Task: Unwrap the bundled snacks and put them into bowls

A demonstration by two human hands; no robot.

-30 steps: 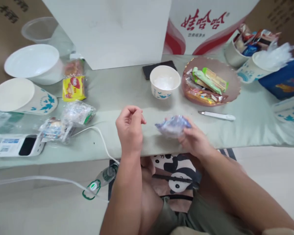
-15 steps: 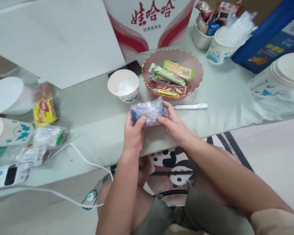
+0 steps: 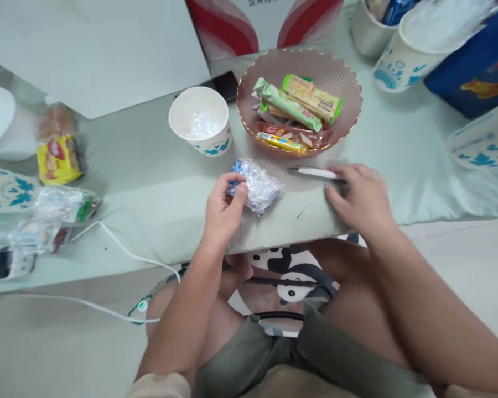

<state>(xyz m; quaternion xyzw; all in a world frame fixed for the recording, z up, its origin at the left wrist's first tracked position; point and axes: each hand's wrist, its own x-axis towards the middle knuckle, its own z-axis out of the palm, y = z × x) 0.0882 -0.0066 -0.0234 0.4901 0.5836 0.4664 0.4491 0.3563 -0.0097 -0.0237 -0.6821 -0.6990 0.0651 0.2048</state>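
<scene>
My left hand [image 3: 226,207] pinches the left end of a blue packet in crinkled clear plastic wrap [image 3: 258,187], low over the front of the table. To the right, my right hand [image 3: 361,196] has its fingers on the handle of a slim white craft knife [image 3: 317,173], whose thin dark tip points left. The thumb sits a little apart from the handle. Behind the packet stands a paper cup [image 3: 199,119] with clear plastic inside. A pinkish gold-rimmed bowl [image 3: 348,119] holds several wrapped snacks, among them a green-wrapped bar [image 3: 288,105].
A white board [image 3: 99,50] and a dark phone [image 3: 226,85] are at the back. Paper cups [image 3: 417,50] and a blue box [image 3: 477,72] stand at right. Leftward lie a yellow snack packet [image 3: 58,160], plastic-wrapped packets [image 3: 62,204] and a white cable [image 3: 124,251].
My right hand has let go of the packet and moved right onto the knife, which has turned slightly. My left hand keeps the packet. The camera view has dipped closer to the table.
</scene>
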